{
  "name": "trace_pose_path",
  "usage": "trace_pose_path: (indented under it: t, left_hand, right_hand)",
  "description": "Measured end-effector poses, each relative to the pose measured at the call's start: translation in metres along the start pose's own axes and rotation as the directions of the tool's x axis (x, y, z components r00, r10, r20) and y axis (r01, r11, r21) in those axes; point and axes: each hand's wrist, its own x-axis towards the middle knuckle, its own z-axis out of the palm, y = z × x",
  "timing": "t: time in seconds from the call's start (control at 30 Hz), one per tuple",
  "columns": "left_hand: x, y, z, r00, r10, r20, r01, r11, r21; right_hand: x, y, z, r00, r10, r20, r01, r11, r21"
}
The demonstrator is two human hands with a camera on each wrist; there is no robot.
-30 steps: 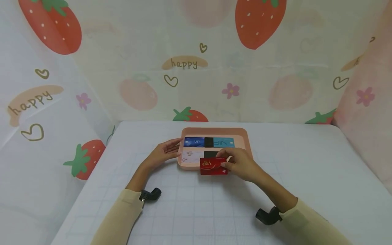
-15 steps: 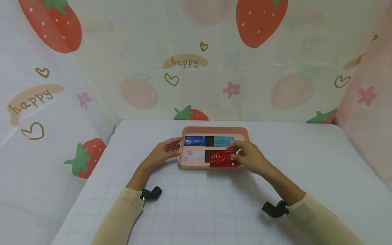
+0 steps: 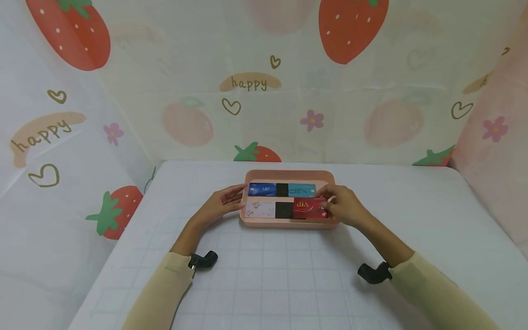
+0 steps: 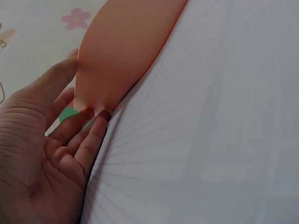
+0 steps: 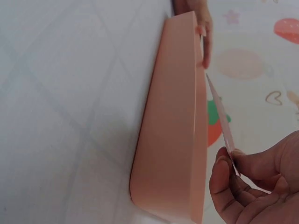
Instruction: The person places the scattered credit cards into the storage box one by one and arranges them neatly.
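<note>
My right hand [image 3: 345, 205] pinches the right end of a red VIP card [image 3: 305, 208] between thumb and fingers, over the right part of a pink tray [image 3: 288, 225]. In the right wrist view the card [image 5: 220, 109] shows edge-on, tilted and above the rim, at least at its pinched end. My left hand [image 3: 220, 202] rests loosely against the tray's left end. Its fingertips touch the outer wall [image 4: 121, 46] in the left wrist view, thumb at the rim. In the tray lie a dark blue VIP card [image 3: 261, 189], a light blue card [image 3: 301, 190] and a white floral card [image 3: 260, 210].
Two black rectangles [image 3: 282, 189] lie between the left and right cards, one per row. A white table [image 3: 264, 275] with a faint grid surrounds the tray. Behind it hangs a strawberry-print cloth [image 3: 346, 91]. Each wrist carries a black camera [image 3: 373, 273].
My right hand has moved right and away from me, carrying the red card from the tray's front edge to above its lower right part. The left hand stays at the tray's left end.
</note>
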Motion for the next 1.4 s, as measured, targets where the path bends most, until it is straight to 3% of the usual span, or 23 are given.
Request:
trace_pose_path:
  t: [0.2,0.4,1.4]
  left_hand:
    - [0.0,0.001,0.0,1.0,0.002,-0.004,-0.002,1.0,-0.001]
    - [-0.002,0.003,0.001,1.0,0.009,-0.003,-0.009,1.0,0.016]
    - [-0.002,0.001,0.0,1.0,-0.006,-0.007,0.006,1.0,0.009]
  right_hand:
    - [0.007,0.0,-0.001,0.999,0.044,-0.007,-0.045,0.998,-0.052]
    - [0.014,0.004,0.001,0.999,0.032,0.004,-0.031,0.995,-0.096]
    - [0.034,0.013,0.015,0.994,0.081,0.07,-0.07,0.986,-0.154]
